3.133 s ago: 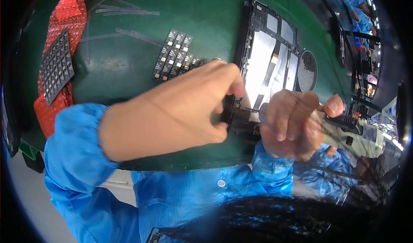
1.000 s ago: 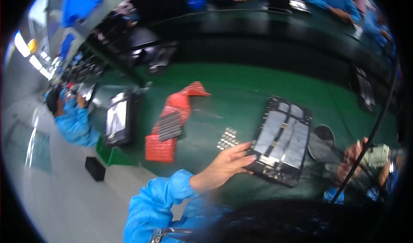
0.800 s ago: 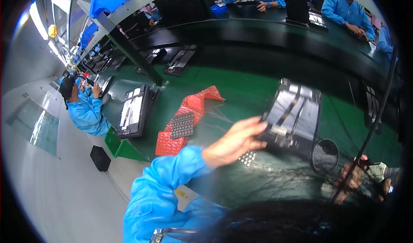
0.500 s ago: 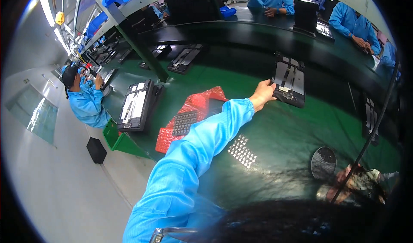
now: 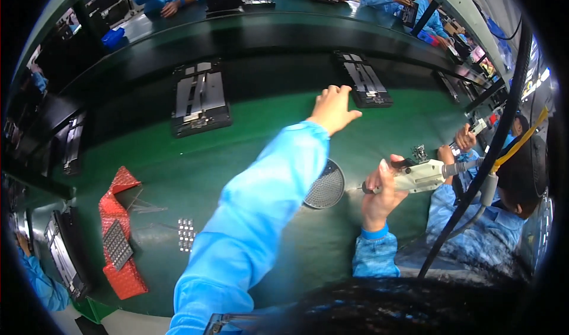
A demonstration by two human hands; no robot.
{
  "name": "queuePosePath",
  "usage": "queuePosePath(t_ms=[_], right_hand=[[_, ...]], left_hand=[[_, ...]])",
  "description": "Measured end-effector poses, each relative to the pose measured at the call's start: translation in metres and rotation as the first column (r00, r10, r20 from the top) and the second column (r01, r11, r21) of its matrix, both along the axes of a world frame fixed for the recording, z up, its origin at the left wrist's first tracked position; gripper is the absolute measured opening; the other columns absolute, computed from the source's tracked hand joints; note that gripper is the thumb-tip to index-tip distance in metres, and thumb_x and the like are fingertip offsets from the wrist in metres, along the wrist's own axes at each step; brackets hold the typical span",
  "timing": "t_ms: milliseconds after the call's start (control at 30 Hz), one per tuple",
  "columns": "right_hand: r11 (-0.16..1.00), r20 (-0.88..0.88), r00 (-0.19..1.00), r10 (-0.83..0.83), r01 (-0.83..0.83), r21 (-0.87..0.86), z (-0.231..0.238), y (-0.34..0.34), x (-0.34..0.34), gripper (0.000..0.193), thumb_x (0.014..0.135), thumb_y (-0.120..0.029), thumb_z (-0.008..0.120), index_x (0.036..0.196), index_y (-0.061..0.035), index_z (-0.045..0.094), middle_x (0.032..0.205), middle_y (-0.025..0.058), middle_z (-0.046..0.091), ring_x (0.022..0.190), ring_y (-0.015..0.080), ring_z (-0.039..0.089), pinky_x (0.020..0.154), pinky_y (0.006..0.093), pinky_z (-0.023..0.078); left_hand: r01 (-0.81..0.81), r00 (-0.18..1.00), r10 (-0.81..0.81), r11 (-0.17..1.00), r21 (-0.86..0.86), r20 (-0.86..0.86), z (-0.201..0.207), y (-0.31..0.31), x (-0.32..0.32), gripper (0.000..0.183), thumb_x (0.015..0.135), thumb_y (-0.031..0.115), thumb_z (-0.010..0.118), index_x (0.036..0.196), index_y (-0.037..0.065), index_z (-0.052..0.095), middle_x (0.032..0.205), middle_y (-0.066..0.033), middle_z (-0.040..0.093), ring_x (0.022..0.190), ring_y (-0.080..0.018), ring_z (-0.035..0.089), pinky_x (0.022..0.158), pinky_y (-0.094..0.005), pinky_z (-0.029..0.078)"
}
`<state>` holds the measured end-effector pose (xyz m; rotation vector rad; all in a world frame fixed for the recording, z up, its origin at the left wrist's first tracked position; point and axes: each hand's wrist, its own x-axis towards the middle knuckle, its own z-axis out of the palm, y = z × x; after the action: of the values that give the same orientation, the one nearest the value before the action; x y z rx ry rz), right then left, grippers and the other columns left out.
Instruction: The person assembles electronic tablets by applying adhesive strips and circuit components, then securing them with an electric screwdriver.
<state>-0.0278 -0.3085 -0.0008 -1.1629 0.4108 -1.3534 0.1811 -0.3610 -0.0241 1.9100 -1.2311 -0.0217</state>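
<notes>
My left hand (image 5: 333,108) is stretched out over the green work surface, fingers apart and holding nothing. Its fingertips are at the left edge of a flat black device (image 5: 366,85) with silver battery packs; whether they touch it I cannot tell. My right hand (image 5: 382,196) is wrapped around a pale electric screwdriver (image 5: 424,176), its tip pointing left. A round black textured dish (image 5: 327,187) lies between my left forearm and the screwdriver. Another open black device (image 5: 201,98) lies further left, beyond my left sleeve.
A red bubble-wrap strip (image 5: 127,279) carries a grey tray of small parts (image 5: 118,244). Small silver pieces (image 5: 186,235) lie beside my left sleeve. A black cable (image 5: 474,181) hangs at right, near a co-worker (image 5: 474,216). Another device (image 5: 62,255) stands at left.
The view has turned right. My left hand has let go of the device it was at, now further left, and moved right to another one. My right hand with the screwdriver now shows clearly.
</notes>
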Motion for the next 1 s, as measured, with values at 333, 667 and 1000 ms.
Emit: queuePosePath(t_ms=[333,667,1000], right_hand=[[0.998,-0.147,0.987,-0.062,0.060,-0.020,0.006,-0.022,-0.008,0.028,0.085,-0.007,0.068,0.109,0.0011,0.055,0.060,-0.0004,0.044,0.049,0.0086,0.039,0.047,0.0254,0.031],[0.992,-0.204,0.977,-0.060,0.035,-0.123,-0.007,-0.045,-0.014,0.026,0.091,-0.006,0.063,0.116,-0.0015,0.058,0.067,-0.0023,0.048,0.054,0.0040,0.039,0.048,0.0213,0.026],[0.975,-0.267,0.957,-0.113,0.055,-0.213,-0.005,-0.060,-0.027,0.029,0.092,-0.013,0.067,0.113,0.0057,0.062,0.061,-0.0021,0.041,0.056,0.0059,0.038,0.052,0.0224,0.030]], left_hand=[[-0.316,0.906,0.279,0.946,0.071,0.317,-0.033,-0.118,-0.015,0.072,0.086,0.052,0.063,0.138,0.007,0.042,0.135,-0.0297,0.047,0.123,-0.0399,0.047,0.097,-0.0533,0.035],[-0.413,0.343,-0.091,0.879,-0.237,-0.935,0.016,-0.081,0.015,0.040,0.089,0.014,0.058,0.123,-0.005,0.048,0.113,-0.0193,0.060,0.098,-0.0280,0.063,0.073,-0.0377,0.056],[-0.352,0.265,-0.279,0.863,-0.362,-0.923,0.068,0.283,-0.128,0.062,0.102,0.021,0.051,0.153,0.003,0.021,0.148,-0.0112,0.041,0.130,-0.0201,0.047,0.103,-0.0368,0.045]])
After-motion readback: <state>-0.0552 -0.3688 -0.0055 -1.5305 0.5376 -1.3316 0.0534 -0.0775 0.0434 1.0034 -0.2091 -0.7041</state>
